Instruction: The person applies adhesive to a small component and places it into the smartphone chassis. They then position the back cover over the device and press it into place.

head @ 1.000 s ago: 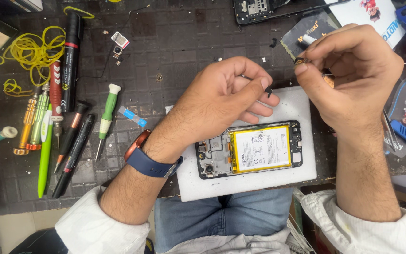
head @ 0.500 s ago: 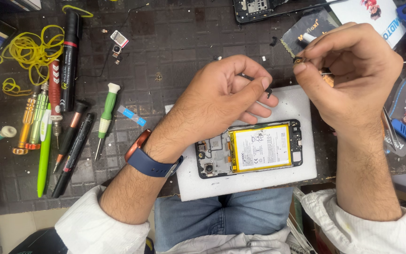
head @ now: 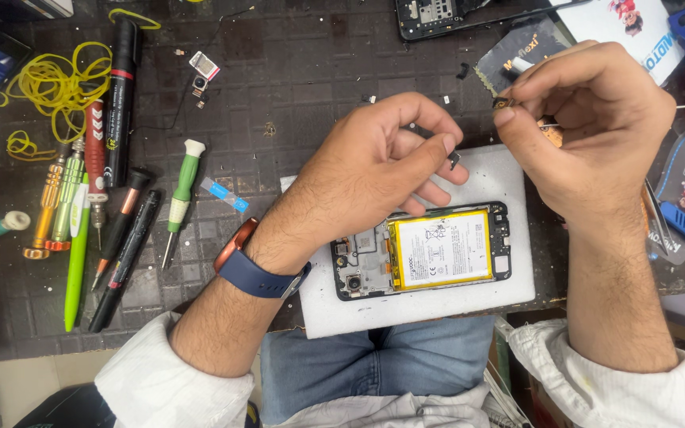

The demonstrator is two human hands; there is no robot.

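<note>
**Opened phone lies near of both hands; left hand is the closer**

The opened phone is found on a white pad at the near edge of the counter, back cover off, with the yellow-edged battery exposed. Its long axis runs left to right across the scene, the camera end to the left.

The left hand is placed directly over the far-left part of the phone, fingers curled narrow with thumb and forefinger pinched on a small dark tool whose form cannot be made out. The heel of this hand overlaps the phone's far edge in the view; contact cannot be confirmed. A blue-strapped watch is worn on that wrist.

The right hand is held far and to the right of the phone, raised above the pad's far-right corner and apart from the phone. Its fingers are closed tightly on a tiny brownish part at the fingertips, with a thin tool apparently gripped as well; details are too small to tell.

The phone therefore lies nearward of both hands, below-left of the right hand and just under the left, which is judged the nearer.

Noted to the left, well apart: a green-handled screwdriver, a row of pens and drivers, and yellow rubber bands.
</note>
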